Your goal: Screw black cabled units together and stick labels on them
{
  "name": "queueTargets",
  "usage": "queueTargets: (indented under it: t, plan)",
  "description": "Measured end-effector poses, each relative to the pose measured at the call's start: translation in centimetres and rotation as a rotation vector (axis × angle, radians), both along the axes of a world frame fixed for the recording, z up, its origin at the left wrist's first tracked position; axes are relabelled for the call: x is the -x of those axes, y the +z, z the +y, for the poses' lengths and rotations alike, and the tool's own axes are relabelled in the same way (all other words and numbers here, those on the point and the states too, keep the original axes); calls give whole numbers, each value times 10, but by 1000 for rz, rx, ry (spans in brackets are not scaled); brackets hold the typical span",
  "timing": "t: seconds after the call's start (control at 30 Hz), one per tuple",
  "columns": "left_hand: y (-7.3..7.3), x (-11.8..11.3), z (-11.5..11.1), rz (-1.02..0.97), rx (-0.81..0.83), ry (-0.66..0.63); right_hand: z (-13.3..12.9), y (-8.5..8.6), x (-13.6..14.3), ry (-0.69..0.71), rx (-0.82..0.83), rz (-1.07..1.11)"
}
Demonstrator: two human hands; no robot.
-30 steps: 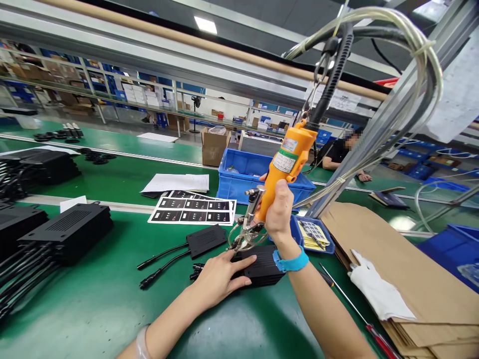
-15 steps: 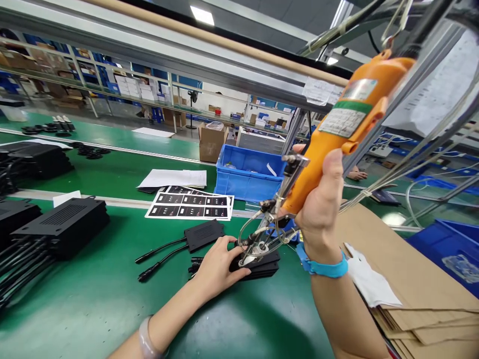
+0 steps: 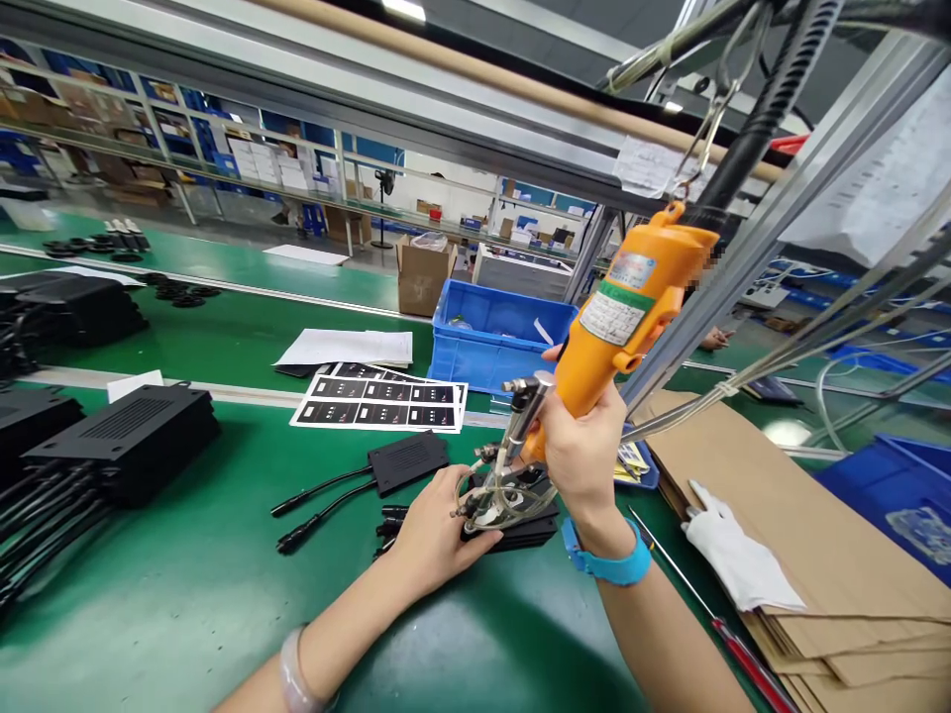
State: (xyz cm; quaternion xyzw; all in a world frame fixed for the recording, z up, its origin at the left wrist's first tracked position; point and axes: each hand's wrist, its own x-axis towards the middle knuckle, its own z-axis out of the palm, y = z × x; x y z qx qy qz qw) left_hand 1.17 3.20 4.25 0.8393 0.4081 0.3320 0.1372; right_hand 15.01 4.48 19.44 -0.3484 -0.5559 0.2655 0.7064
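My right hand (image 3: 586, 451) is wrapped round an orange electric screwdriver (image 3: 613, 312), tilted, with a metal head and thin tubes at its lower end. That lower end is over a small stack of black boxes (image 3: 531, 532), partly hidden by the tool and my hand. My left hand (image 3: 435, 530) grips the stack from its left side, thumb in front and fingers behind. Where exactly the tool's tip meets the top box cannot be made out. Just left of the stack lies another black box (image 3: 408, 462) with two short cables.
Larger black boxes with cables (image 3: 123, 441) stand at the left. Behind are label sheets (image 3: 378, 401) and a blue bin (image 3: 479, 358). On the right lie a white glove (image 3: 735, 555), cardboard sheets (image 3: 780, 495) and a red-handled screwdriver (image 3: 750, 663). A slanting metal post (image 3: 750, 257) rises beside the tool.
My right hand and the orange electric screwdriver have moved down and left, towards the stack. My left hand stays on the black boxes.
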Motion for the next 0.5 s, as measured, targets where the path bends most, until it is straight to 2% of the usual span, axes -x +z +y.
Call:
queueTargets:
  t: [0.3, 0.5]
  plan:
    - [3, -1, -2, -8, 33, 16, -6, -8, 5, -35, 14, -11]
    - [-3, -4, -1, -56, 26, -8, -8, -14, 1, -5, -13, 6]
